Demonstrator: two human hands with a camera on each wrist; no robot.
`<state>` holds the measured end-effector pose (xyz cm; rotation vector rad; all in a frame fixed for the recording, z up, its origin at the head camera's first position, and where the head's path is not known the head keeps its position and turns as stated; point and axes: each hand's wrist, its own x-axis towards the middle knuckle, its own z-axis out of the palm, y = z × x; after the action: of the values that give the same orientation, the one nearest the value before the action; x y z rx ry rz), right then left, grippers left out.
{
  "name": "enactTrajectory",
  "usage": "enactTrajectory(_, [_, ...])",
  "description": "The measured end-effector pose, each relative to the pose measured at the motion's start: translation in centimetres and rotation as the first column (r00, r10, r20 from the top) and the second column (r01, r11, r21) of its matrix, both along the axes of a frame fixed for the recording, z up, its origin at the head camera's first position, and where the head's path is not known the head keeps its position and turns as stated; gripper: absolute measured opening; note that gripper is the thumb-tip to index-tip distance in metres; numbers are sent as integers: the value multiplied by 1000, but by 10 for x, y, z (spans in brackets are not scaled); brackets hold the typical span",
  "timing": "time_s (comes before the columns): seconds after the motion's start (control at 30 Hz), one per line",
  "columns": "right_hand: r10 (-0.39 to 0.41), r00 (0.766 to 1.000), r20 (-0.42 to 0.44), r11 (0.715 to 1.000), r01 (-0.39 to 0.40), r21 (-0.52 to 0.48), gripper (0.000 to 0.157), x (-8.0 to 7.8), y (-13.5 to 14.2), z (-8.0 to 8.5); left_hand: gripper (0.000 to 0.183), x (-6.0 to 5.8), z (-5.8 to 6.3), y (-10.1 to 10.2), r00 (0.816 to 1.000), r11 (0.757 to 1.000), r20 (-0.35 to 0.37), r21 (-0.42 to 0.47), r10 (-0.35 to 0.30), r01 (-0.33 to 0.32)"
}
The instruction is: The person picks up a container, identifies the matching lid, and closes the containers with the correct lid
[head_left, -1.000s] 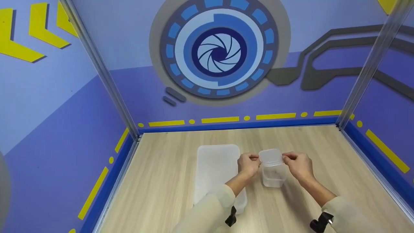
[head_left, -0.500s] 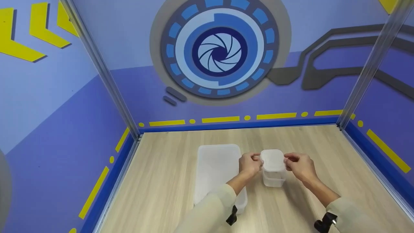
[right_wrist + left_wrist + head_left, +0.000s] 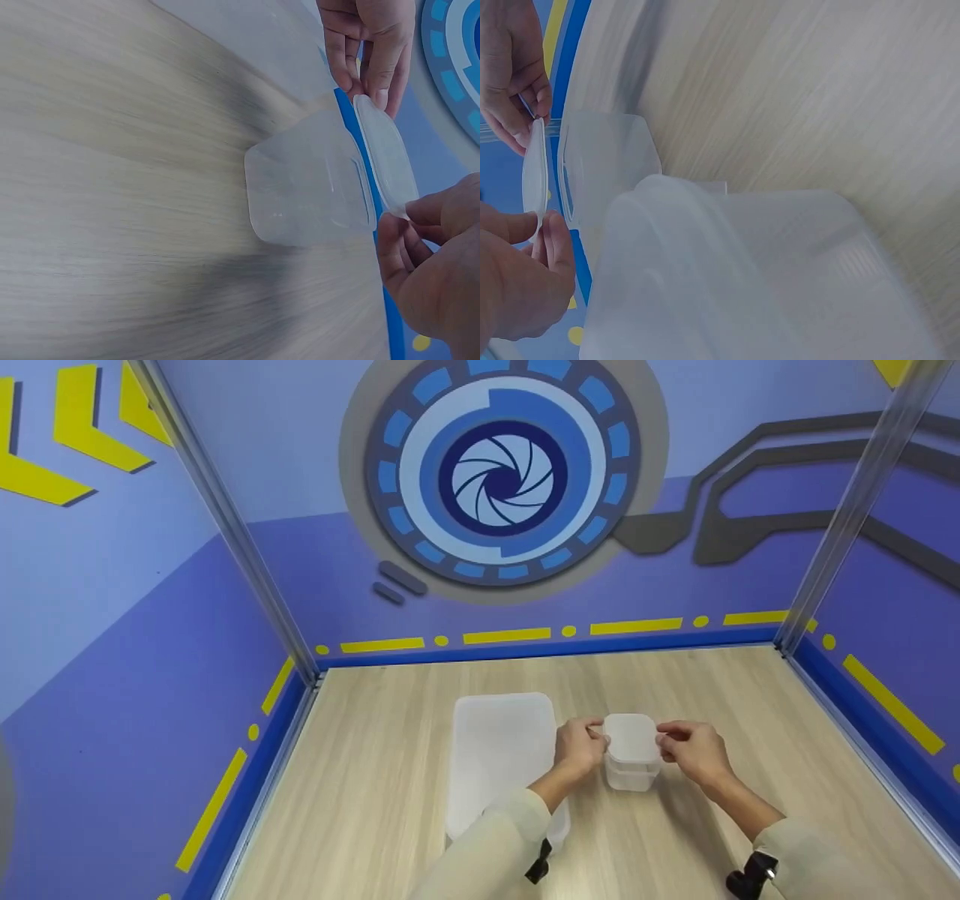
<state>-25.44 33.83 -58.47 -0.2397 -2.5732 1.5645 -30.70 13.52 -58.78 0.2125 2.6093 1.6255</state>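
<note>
A small, clear plastic food container (image 3: 631, 780) stands upright on the table. Both hands hold its translucent white lid (image 3: 630, 737) by opposite edges, roughly level over the opening. My left hand (image 3: 581, 748) pinches the lid's left edge between thumb and fingers; my right hand (image 3: 696, 751) pinches the right edge. In the right wrist view a narrow gap separates the lid (image 3: 386, 154) from the container's rim (image 3: 364, 187). The left wrist view also shows them apart. Inside the container I can make out nothing.
A larger translucent lidded container (image 3: 499, 757) lies just left of the small one, partly under my left forearm. Wooden table (image 3: 375, 780) surrounds both. Printed panels with metal corner posts (image 3: 225, 510) enclose the back and sides.
The lid has swung from a steep tilt to nearly flat over the small container and come down a little. Both hands have kept their pinch on its edges.
</note>
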Motion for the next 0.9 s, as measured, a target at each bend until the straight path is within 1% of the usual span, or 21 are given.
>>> enactTrajectory(0.13, [5, 1000, 16, 1000, -5, -1, 27, -1, -1, -3, 31, 1, -3, -2, 1000, 1000, -19, -22, -7, 7])
enactTrajectory(0.27, [23, 999, 28, 1000, -23, -6, 29, -1, -1, -6, 30, 5, -1, -4, 999, 999, -22, -36, -31, 31])
enactTrajectory(0.33, [25, 999, 33, 1000, -25, -4, 28, 0, -1, -7, 31, 8, 0, -4, 999, 998, -18, -41, -43, 42])
enactTrajectory(0.43, [24, 999, 38, 1000, -24, 16, 27, 0, 0, -7, 33, 10, 2, -4, 998, 998, 8, -39, -54, 55])
enactTrajectory(0.6, [21, 999, 35, 999, -22, 31, 26, -1, 3, -7, 34, 8, 4, -2, 998, 996, 12, -58, -64, 65])
enactTrajectory(0.9, [36, 997, 61, 999, -37, 23, 24, -1, 5, -11, 33, 10, 1, -2, 996, 993, 41, -82, -81, 84])
